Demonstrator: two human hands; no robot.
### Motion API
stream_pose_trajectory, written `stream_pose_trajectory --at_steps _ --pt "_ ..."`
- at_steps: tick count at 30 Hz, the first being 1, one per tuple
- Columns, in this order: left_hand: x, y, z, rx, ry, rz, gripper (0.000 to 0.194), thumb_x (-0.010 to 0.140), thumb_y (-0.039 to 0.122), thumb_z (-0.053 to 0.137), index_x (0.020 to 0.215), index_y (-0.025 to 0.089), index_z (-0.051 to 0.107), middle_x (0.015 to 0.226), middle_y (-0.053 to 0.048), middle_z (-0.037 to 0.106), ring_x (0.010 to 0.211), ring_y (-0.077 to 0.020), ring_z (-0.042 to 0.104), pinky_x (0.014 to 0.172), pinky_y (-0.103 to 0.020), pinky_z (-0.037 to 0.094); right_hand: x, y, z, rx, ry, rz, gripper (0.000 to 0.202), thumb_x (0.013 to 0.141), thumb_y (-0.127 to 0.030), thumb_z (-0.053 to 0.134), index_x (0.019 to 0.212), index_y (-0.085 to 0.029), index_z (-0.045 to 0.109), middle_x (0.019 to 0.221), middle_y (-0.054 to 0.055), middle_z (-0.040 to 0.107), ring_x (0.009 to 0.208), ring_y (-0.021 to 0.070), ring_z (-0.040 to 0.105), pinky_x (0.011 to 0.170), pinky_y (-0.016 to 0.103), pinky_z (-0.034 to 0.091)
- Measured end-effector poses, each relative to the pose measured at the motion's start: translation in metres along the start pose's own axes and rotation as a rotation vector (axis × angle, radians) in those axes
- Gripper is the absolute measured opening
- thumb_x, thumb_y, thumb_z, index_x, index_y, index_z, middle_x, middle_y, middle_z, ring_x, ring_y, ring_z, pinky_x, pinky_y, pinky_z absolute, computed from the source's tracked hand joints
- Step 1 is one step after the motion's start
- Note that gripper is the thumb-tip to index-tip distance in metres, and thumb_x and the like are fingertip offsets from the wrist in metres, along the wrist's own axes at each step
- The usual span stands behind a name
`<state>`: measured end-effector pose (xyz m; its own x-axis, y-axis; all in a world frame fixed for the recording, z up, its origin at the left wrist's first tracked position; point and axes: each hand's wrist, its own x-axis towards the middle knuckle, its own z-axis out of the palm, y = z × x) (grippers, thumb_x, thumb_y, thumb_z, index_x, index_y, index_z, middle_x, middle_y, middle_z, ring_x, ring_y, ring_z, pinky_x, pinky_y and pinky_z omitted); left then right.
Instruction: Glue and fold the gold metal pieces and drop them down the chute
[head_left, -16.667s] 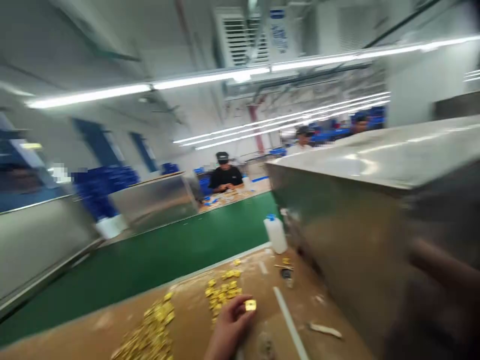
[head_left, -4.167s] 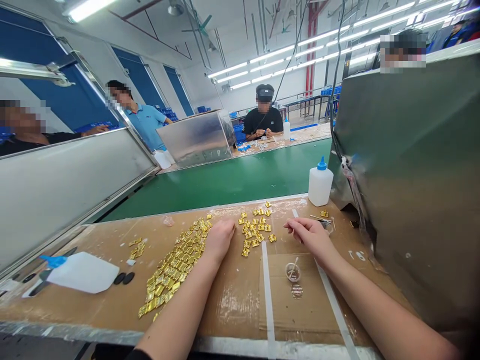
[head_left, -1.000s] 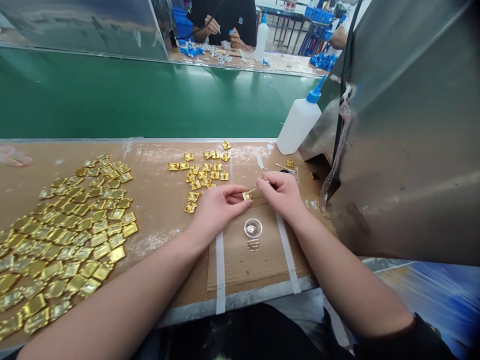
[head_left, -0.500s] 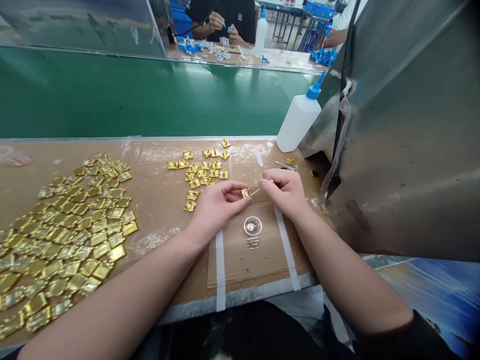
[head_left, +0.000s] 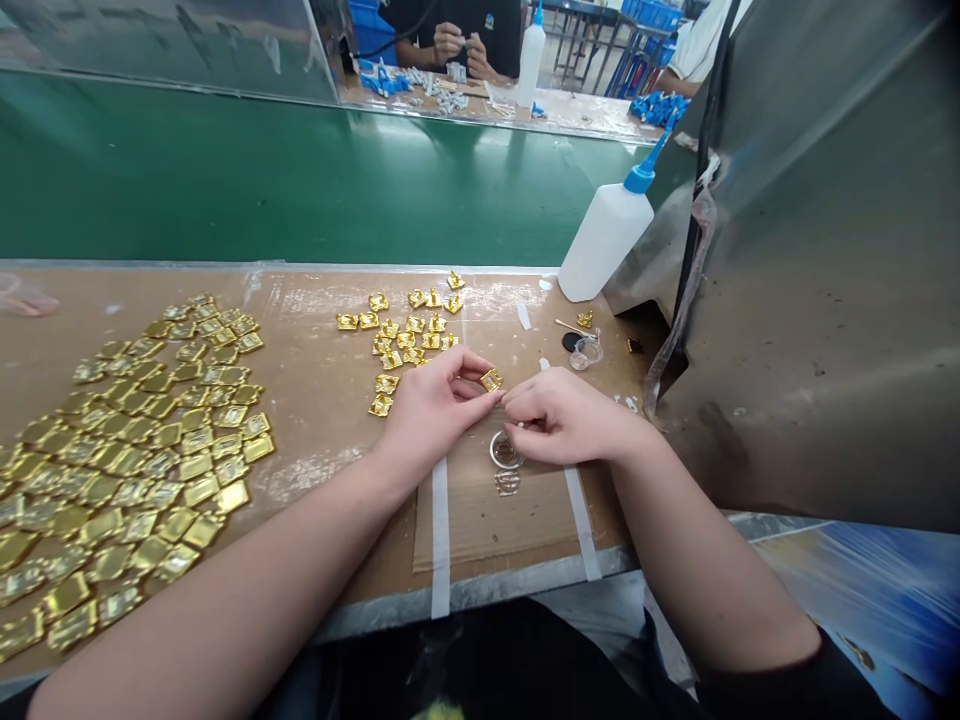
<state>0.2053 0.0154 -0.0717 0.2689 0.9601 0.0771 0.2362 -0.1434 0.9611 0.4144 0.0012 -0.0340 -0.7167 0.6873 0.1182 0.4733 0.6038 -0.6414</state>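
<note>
The left hand (head_left: pixel 435 405) holds one small gold piece (head_left: pixel 491 380) above the tabletop (head_left: pixel 315 420), between its near edge and its far edge; the tips of the thumb and forefinger are pinching it. The right hand (head_left: pixel 562 415) is just beside it, with the fingers curled and pressed together on a thin stick (head_left: pixel 520 425), of which only a pale bit can be seen. This hand covers part of a clear round cup (head_left: pixel 493 457), which is on a cardboard sheet (head_left: pixel 480 540) reaching toward the near edge of the tabletop. A shiny clear patch (head_left: pixel 507 483) lies on the cardboard, next to the cup on its near side. Two strips of white tape (head_left: pixel 440 540) run along the sides of the cardboard. Beyond the left hand, toward the far edge, a loose group of small gold pieces (head_left: pixel 415 324) is lying. A much bigger spread of flat gold plates (head_left: pixel 199 466) fills the left part of the tabletop. Near the far right corner stands a white bottle (head_left: pixel 607 240) with a blue nozzle; on its near side there are a black disc (head_left: pixel 571 342) and a clear ring-shaped thing (head_left: pixel 588 353), near one separate gold piece (head_left: pixel 585 318).
</note>
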Motion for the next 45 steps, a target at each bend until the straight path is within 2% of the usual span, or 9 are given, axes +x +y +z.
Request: stream_pose_trajectory --at_steps 6,8,10,14,16,18,22,32,45 --pt "0.000 0.001 0.000 -0.008 0.002 -0.014 0.026 0.079 0.030 0.086 0.099 0.021 0.073 0.080 -0.001 0.076 0.075 -0.0200 0.075 0.070 -0.030 0.055 0.002 0.001 0.002 0.150 -0.081 0.112 0.039 0.085 -0.017 0.059 0.059 -0.020 0.031 0.059 -0.006 0.033 0.055 0.0081 0.031 0.057 0.030 0.023" --pt "0.000 0.002 -0.001 -0.023 -0.010 -0.026 0.025 0.080 0.029 0.086 0.100 0.022 0.073 0.077 0.000 0.076 0.074 -0.0199 0.074 0.068 -0.029 0.054 0.004 0.003 0.003 0.269 -0.047 0.118 0.039 0.087 -0.020 0.058 0.058 -0.020 0.032 0.058 -0.006 0.031 0.055 0.0083 0.031 0.056 0.029 0.023" --pt "-0.001 0.001 0.000 -0.035 -0.022 -0.036 0.025 0.080 0.031 0.086 0.099 0.022 0.072 0.076 -0.001 0.077 0.072 -0.0202 0.074 0.066 -0.030 0.054 0.006 0.006 0.004 0.387 0.094 0.121 0.042 0.089 -0.023 0.058 0.057 -0.021 0.031 0.058 -0.006 0.028 0.055 0.0084 0.029 0.056 0.029 0.021" --pt "-0.001 0.001 0.000 -0.034 -0.026 -0.044 0.026 0.080 0.033 0.088 0.098 0.022 0.072 0.078 -0.001 0.077 0.071 -0.0198 0.073 0.067 -0.030 0.054 0.009 0.014 0.006 0.449 0.500 0.205 0.047 0.089 -0.027 0.060 0.055 -0.021 0.028 0.058 -0.006 0.024 0.056 0.0087 0.024 0.056 0.030 0.018" --pt "-0.001 0.001 0.000 -0.028 -0.031 -0.038 0.026 0.080 0.032 0.089 0.098 0.022 0.073 0.076 -0.001 0.076 0.070 -0.0195 0.072 0.068 -0.031 0.054 0.011 0.016 0.006 0.414 0.590 0.238 0.047 0.089 -0.028 0.061 0.055 -0.021 0.029 0.057 -0.006 0.025 0.057 0.0087 0.024 0.056 0.030 0.018" --pt "-0.002 0.002 0.001 -0.023 -0.034 -0.031 0.027 0.080 0.031 0.089 0.099 0.022 0.073 0.075 0.000 0.076 0.071 -0.0194 0.072 0.070 -0.031 0.054 0.012 0.017 0.007 0.372 0.623 0.247 0.047 0.090 -0.030 0.061 0.055 -0.021 0.030 0.057 -0.006 0.027 0.057 0.0087 0.024 0.057 0.030 0.019" --pt "-0.002 0.003 0.000 -0.014 -0.036 -0.023 0.026 0.080 0.031 0.089 0.099 0.022 0.074 0.080 -0.001 0.077 0.071 -0.0187 0.072 0.071 -0.031 0.054 0.014 0.018 0.007 0.333 0.646 0.257 0.047 0.091 -0.032 0.060 0.056 -0.021 0.031 0.058 -0.006 0.028 0.058 0.0089 0.026 0.057 0.030 0.020" --pt "-0.002 0.001 0.001 0.014 -0.034 0.005 0.026 0.081 0.031 0.089 0.101 0.021 0.075 0.086 -0.002 0.077 0.071 -0.0172 0.071 0.072 -0.030 0.055 0.015 0.021 0.009 0.241 0.604 0.234 0.045 0.092 -0.033 0.059 0.058 -0.021 0.032 0.059 -0.006 0.028 0.059 0.0088 0.027 0.058 0.029 0.021" --pt "-0.001 0.001 0.000 0.021 -0.041 -0.014 0.027 0.082 0.029 0.089 0.103 0.020 0.075 0.081 0.000 0.076 0.071 -0.0166 0.072 0.072 -0.029 0.053 0.014 0.020 0.009 0.197 0.595 0.215 0.043 0.090 -0.026 0.058 0.057 -0.021 0.030 0.059 -0.006 0.026 0.058 0.0085 0.027 0.057 0.029 0.021"
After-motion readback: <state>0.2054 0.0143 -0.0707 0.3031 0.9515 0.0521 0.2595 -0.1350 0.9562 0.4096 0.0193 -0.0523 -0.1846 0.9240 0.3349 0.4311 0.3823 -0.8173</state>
